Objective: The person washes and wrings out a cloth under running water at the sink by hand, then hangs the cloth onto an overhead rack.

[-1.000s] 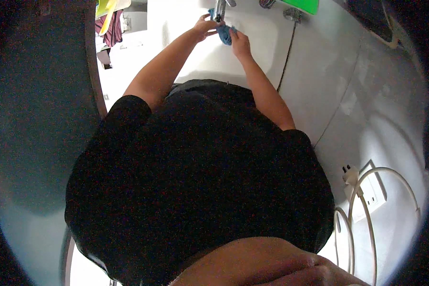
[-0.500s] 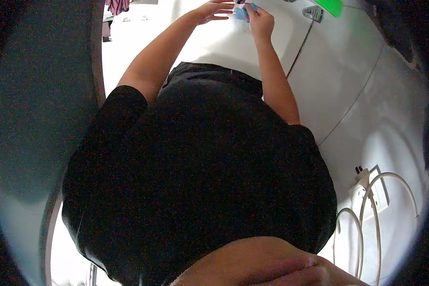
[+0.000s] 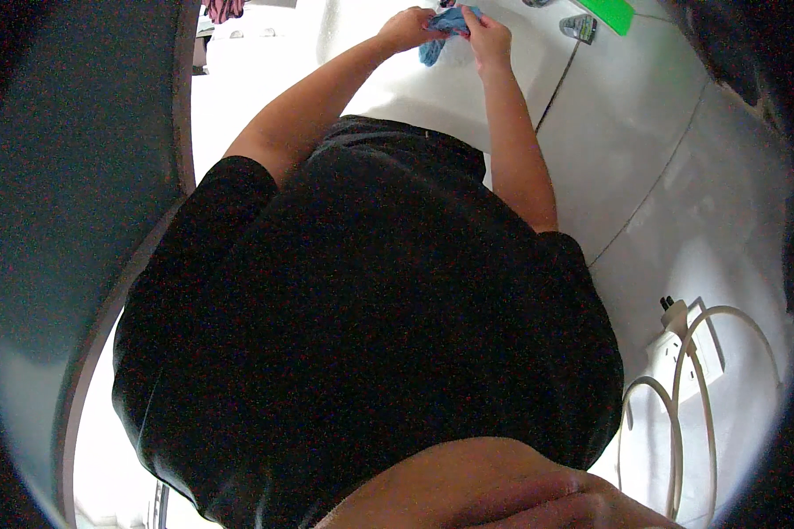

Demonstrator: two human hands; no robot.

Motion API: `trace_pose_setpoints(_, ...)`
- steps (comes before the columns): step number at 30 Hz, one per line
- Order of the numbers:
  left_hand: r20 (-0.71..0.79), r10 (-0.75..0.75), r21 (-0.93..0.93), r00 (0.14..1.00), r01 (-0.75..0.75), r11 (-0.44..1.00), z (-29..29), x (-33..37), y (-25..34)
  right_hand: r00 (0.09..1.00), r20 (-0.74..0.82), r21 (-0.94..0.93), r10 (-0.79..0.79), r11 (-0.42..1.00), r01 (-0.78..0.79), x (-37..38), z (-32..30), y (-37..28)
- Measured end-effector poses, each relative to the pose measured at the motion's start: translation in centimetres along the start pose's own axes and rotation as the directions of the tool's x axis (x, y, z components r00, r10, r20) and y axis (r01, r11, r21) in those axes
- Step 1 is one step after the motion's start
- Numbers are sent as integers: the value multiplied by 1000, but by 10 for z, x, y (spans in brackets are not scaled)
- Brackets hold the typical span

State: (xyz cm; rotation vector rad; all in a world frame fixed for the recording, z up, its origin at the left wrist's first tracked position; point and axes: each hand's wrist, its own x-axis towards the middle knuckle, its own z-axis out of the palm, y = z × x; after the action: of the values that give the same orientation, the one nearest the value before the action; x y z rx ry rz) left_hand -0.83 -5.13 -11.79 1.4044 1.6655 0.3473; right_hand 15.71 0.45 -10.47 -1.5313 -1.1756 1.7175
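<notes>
At the top of the head view, a wet-looking blue cloth (image 3: 451, 21) is stretched between my two hands, bunched into folds. A loose end of it hangs down beside my left fingers. My left hand (image 3: 406, 30) is closed on the cloth's left part. On the other side, my right hand (image 3: 490, 39) pinches it with thumb and fingers. Both hands are over a white basin (image 3: 401, 86), whose far side is cut off by the picture's edge.
Right of the basin is a pale tiled wall (image 3: 644, 123) with a small metal fitting (image 3: 579, 28) and a flat green object (image 3: 607, 12). Lower right, a white socket (image 3: 692, 361) has looping cables (image 3: 675, 432). A dark grey panel (image 3: 71, 229) stands close on my left.
My left hand has gone from spread fingers to closed on the cloth, moving slightly right. The cloth is now stretched between both hands, with an end hanging. My right hand has shifted slightly.
</notes>
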Motion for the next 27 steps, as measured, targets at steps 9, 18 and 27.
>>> trace_pose_setpoints(9,-203,25,-311,979,-89,946,-33,2,-27,996,-12,-90,-84,992,83,1,-1,3)
trace_pose_setpoints(18,138,18,-439,990,45,897,-28,11,-6,984,135,452,117,876,-166,-2,15,-5)
trace_pose_setpoints(27,69,144,-248,987,-123,961,-66,30,-2,994,106,36,1,999,-5,37,-7,2)
